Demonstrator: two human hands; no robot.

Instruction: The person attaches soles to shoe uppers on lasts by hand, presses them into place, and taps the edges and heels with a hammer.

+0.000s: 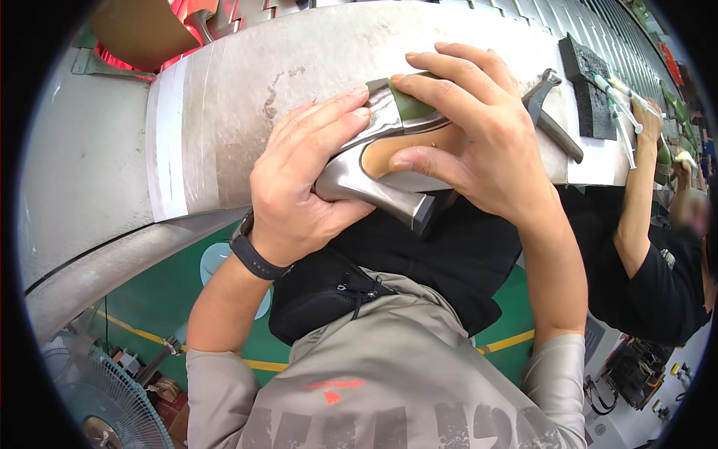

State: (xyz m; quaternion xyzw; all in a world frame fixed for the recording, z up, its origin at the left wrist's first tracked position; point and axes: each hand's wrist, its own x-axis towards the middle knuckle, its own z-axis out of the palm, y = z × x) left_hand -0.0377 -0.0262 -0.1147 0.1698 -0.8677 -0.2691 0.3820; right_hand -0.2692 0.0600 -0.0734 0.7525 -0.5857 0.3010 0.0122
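A metallic silver-grey high-heeled shoe is held between my two hands at the near edge of the work surface. Its heel points toward me and ends in a dark tip, and a tan sole area shows beside it. At the far end of the shoe a green part is partly covered by fingers. My left hand wraps the left side, thumb near the heel and fingertips on the silver upper. My right hand grips the other side, thumb on the tan area and fingers over the far end.
A hammer lies right of my right hand, beside a black block and thin white tubes. A slatted metal conveyor runs behind. Another person's arm reaches in at the right. A fan stands lower left.
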